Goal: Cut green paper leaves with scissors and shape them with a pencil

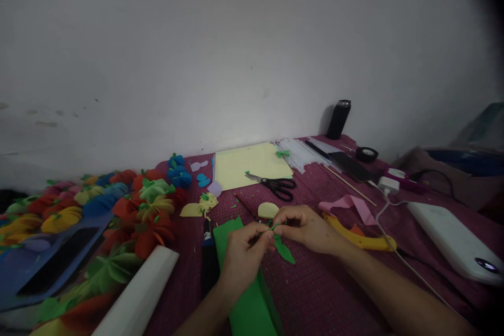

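Maroon-covered table (311, 296) | centre: yellow paper (236, 165), scissors (277, 186) partly over it, green paper (252, 304) | back: white strips (293, 153), black bottle (339, 119) | right: phone (352, 167), thin stick (350, 186), pink ribbon (348, 203), yellow glue gun (360, 240), white power bank (449, 239)

Dim light, black upper-right corner.

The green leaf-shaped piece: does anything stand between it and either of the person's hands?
No, nothing visible does. The left hand and the right hand both pinch the upper end of the green piece. The wide green sheet shows beneath the left hand, not in between.
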The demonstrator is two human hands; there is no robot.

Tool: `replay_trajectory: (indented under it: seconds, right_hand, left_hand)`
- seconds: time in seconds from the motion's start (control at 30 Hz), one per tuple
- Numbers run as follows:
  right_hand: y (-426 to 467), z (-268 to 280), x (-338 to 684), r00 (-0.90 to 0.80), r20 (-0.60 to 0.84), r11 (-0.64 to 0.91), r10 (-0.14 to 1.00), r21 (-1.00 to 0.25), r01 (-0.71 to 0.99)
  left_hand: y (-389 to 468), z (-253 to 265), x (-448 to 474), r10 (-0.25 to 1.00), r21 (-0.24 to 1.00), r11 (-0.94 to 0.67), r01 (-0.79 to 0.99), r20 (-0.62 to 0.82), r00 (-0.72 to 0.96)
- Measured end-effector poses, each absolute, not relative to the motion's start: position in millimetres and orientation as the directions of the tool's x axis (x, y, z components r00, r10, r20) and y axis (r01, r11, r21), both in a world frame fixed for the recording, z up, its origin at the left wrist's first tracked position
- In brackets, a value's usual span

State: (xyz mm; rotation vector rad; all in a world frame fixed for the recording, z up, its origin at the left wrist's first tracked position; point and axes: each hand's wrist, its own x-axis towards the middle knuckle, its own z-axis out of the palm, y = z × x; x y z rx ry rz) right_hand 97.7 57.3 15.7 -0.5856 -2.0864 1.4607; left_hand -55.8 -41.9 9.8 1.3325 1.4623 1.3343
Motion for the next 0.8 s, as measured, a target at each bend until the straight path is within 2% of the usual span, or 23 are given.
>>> replay_trajectory:
  seconds: [0.3, 0.47, 0.57, 0.7, 0.8]
  right_hand:
    - [61, 21, 101, -0.775, 0.122, 0.294, 0.62, -0.952, 0.086]
    - [67, 23, 108, -0.742, 0.086, 0.205, 0.665, -0.976, 0.07]
    - [70, 23, 112, -0.739, 0.085, 0.17, 0.668, -0.985, 0.041]
    - [67, 24, 111, -0.782, 0.16, 0.23, 0.602, -0.973, -0.022]
    - [64, 25, 109, -0.8, 0.288, 0.359, 0.526, -0.928, -0.098]
  left_hand:
    - [-40, 11, -55, 0.979, 0.983, -0.012, 0.182, 0.048, -0.196]
    - [-37, 14, -62, 0.958, 1.0, -0.017, 0.019, 0.022, -0.286]
    - [-34, 14, -64, 0.947, 0.994, 0.014, -0.111, -0.049, -0.318]
    - [-37, 14, -57, 0.965, 0.935, 0.195, -0.296, -0.237, -0.113]
    - [-41, 15, -53, 0.937, 0.855, 0.347, -0.385, -0.337, 0.094]
